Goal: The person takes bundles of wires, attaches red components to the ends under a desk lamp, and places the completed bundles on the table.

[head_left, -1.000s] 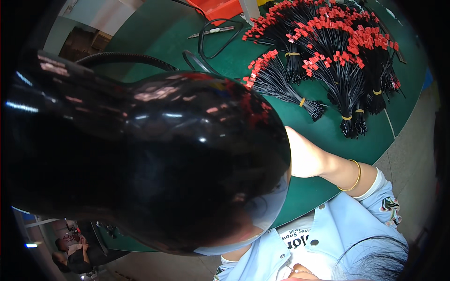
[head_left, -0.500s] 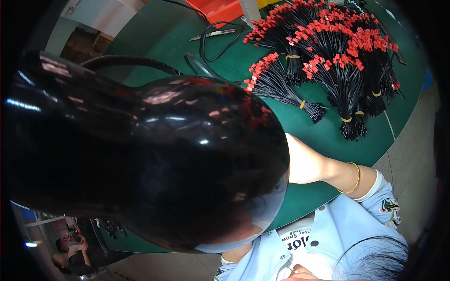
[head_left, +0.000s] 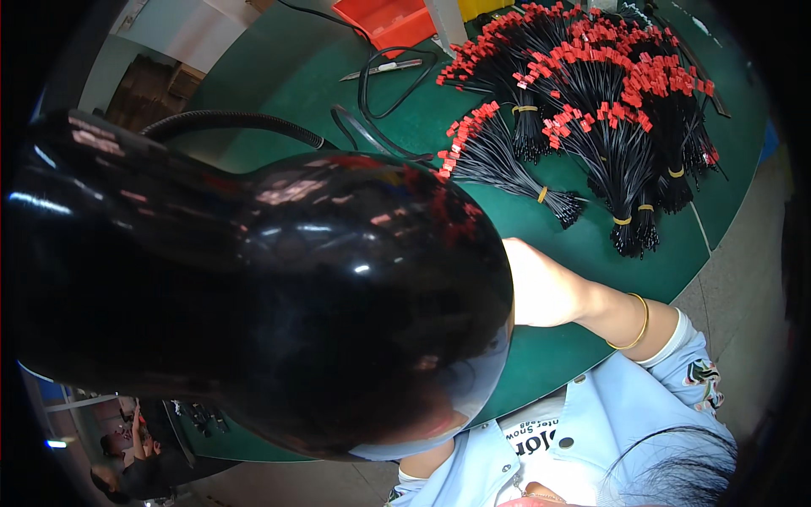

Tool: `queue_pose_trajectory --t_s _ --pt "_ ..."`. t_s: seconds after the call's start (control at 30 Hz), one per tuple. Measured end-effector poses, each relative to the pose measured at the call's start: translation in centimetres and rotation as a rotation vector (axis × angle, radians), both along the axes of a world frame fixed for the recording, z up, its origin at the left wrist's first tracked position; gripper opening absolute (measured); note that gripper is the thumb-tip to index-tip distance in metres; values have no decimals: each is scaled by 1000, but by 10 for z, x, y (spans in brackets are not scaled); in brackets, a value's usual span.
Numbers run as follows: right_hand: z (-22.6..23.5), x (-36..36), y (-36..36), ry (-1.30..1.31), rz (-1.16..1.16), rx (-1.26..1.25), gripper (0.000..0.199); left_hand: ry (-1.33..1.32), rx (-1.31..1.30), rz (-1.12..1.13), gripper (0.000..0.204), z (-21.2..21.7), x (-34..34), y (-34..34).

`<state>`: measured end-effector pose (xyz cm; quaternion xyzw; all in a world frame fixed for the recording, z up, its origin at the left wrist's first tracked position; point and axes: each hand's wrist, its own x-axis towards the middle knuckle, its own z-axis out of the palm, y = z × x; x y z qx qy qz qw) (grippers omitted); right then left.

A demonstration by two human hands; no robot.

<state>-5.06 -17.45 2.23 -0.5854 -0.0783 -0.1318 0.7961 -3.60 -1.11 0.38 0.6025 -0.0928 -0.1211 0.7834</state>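
A large glossy black rounded lamp-like hood (head_left: 363, 313) fills the left and middle of the head view and blocks the space where my hands meet. From the right, my right hand (head_left: 545, 283) reaches behind it, brightly lit; its fingers are hidden, so what it holds cannot be seen. Only a bit of my left forearm (head_left: 429, 460) shows below the hood; the left hand is wholly covered. Closest to my right hand lies a bundle of black cables with red connectors (head_left: 507, 156), tied with a yellow band.
More banded black cable bundles with red ends (head_left: 621, 160) pile up at the far right of the green table (head_left: 608, 275). A red bin (head_left: 393, 25), a knife-like tool (head_left: 384, 69) and a loose black cord (head_left: 365, 93) are at the back. A co-worker (head_left: 135, 473) sits lower left.
My right hand has shifted slightly left behind the black hood. The view has tilted a little, and the co-worker at lower left has moved their arms.
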Motion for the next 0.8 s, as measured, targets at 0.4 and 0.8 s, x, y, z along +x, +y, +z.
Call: queue_pose_trajectory --t_s 0.4,0.8 --pt "3 -3 -3 76 148 -64 28 -34 37 33 23 -5 0 3" --pt "5 -5 5 70 -44 -272 22 -17 -36 28 28 0 -1 -3"
